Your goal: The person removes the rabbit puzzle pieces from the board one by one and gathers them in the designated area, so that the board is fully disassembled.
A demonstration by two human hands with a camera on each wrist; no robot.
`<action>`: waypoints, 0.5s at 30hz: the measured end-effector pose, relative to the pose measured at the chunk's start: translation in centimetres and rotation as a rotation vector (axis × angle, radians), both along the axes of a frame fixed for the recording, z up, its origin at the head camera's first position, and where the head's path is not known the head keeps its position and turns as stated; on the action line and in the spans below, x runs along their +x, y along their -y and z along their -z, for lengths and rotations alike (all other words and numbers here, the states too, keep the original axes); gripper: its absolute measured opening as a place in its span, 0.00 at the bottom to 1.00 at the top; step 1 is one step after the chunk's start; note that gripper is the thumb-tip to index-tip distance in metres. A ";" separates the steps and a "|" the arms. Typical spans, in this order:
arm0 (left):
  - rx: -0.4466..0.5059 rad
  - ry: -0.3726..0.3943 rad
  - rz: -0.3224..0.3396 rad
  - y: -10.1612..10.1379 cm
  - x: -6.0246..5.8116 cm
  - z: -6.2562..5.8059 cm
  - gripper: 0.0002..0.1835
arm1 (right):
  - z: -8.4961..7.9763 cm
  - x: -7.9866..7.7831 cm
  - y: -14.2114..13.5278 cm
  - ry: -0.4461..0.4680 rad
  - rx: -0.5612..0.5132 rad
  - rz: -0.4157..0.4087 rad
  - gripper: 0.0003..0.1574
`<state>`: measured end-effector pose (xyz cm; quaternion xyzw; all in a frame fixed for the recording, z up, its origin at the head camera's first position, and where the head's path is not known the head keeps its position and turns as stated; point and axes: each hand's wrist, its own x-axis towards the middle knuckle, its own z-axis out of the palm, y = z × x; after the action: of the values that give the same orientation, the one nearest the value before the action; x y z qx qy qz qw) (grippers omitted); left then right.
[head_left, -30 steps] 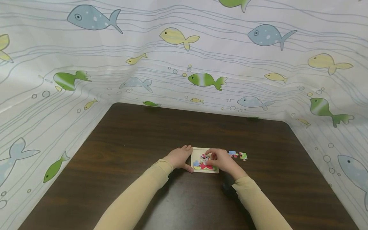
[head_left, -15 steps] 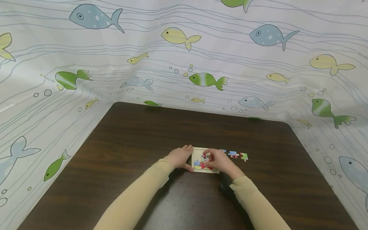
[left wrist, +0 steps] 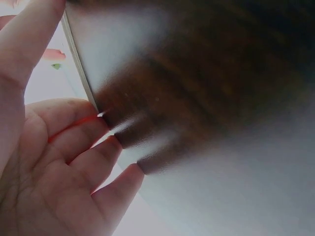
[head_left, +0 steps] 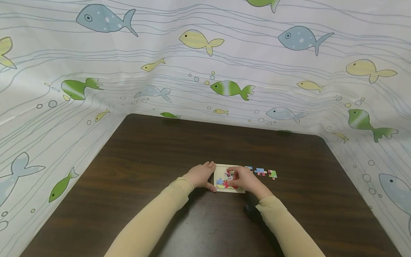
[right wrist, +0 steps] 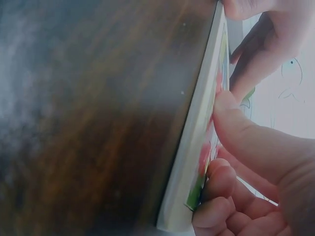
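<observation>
A small square wooden puzzle tray [head_left: 221, 166] lies on the table, its lower part filled with colourful pieces. My left hand [head_left: 200, 176] rests along the tray's left edge, thumb at the near corner and fingertips at the far one. In the left wrist view, the fingers [left wrist: 93, 162] of that hand are fairly straight, with tips on the tabletop. Over the tray, my right hand [head_left: 247, 179] pinches a puzzle piece [head_left: 228, 175] with a red-and-white animal face between thumb and index finger. In the right wrist view the thumb [right wrist: 241, 132] presses close over the picture; the other fingers are curled.
Right of the tray lie loose puzzle pieces: a blue one [head_left: 248, 168] partly behind my right hand, a blue-and-red one [head_left: 260, 171] and a green one [head_left: 272, 174]. The dark wooden table [head_left: 160, 150] is enclosed by a fish-patterned curtain [head_left: 192, 64].
The animal-face piece has turned and settled straighter in the tray under my right fingers. My right hand has shifted slightly, uncovering the blue loose piece. My left hand has kept its place.
</observation>
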<state>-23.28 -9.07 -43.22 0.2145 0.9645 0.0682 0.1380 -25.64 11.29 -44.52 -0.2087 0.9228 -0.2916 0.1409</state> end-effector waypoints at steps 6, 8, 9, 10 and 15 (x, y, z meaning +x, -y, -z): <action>0.002 0.000 -0.001 0.0 0.1 -0.1 0.54 | 0.0 0.1 0.1 -0.009 -0.003 0.003 0.32; 0.001 0.002 -0.002 0.0 0.1 0.0 0.54 | 0.0 0.1 0.1 -0.011 0.002 0.000 0.32; 0.001 0.003 -0.001 0.0 0.1 0.0 0.54 | 0.0 0.1 0.1 -0.013 0.005 -0.001 0.32; 0.002 0.003 -0.001 0.0 0.1 0.0 0.54 | 0.0 0.1 0.1 -0.013 0.006 -0.002 0.32; 0.003 0.003 0.002 0.0 0.1 -0.1 0.54 | -0.1 0.2 0.1 0.000 0.001 0.012 0.31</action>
<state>-23.17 -9.10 -43.15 0.2156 0.9640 0.0699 0.1391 -25.48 11.17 -44.45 -0.2029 0.9241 -0.2922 0.1394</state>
